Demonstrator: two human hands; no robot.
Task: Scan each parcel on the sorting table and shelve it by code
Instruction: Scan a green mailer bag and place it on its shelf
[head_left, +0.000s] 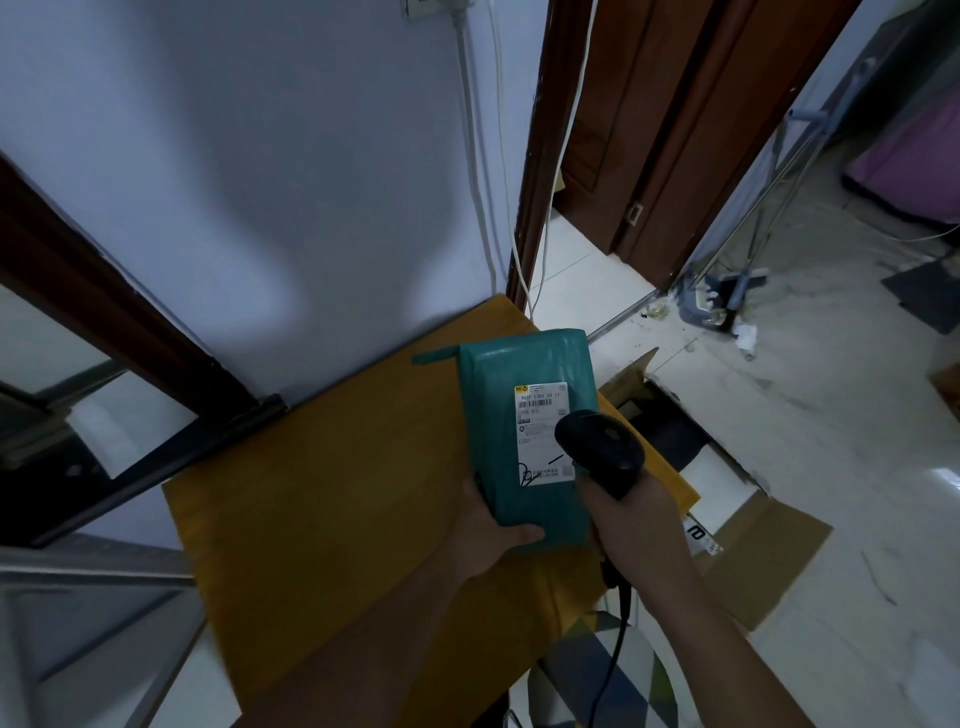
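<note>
Parcel: the green parcel (524, 431) is in the middle of the frame, a bit to the right. It is held up above the yellow table (322, 493), with its white label (543, 434) facing up.

Left hand: the left hand (488, 535) grips the near end of the parcel. The thumb lies across the near corner and the other fingers are hidden under it.

Right hand: the right hand (623, 519) is closed around the handle of the black scanner (600, 449). The scanner head sits just over the right side of the label.

Cord: a black cord (615, 639) hangs down from the scanner toward the bottom of the frame.

How it may feel: the wrap looks smooth and shiny, so it could be slippery. The shape is flat and boxy, so there may be something stiff inside. One hand holds it up, so I think it is light.

Where to hold: the near end or the long sides look best. Keep fingers off the label so the scanner can read it.

Step now: I think this is the scan. Shelving is not done yet.

Box: an open brown box (748, 551) lies on the floor at lower right.

Far away: a brown door (675, 130) stands at upper right, and a pale wall (285, 156) fills the upper left.
</note>
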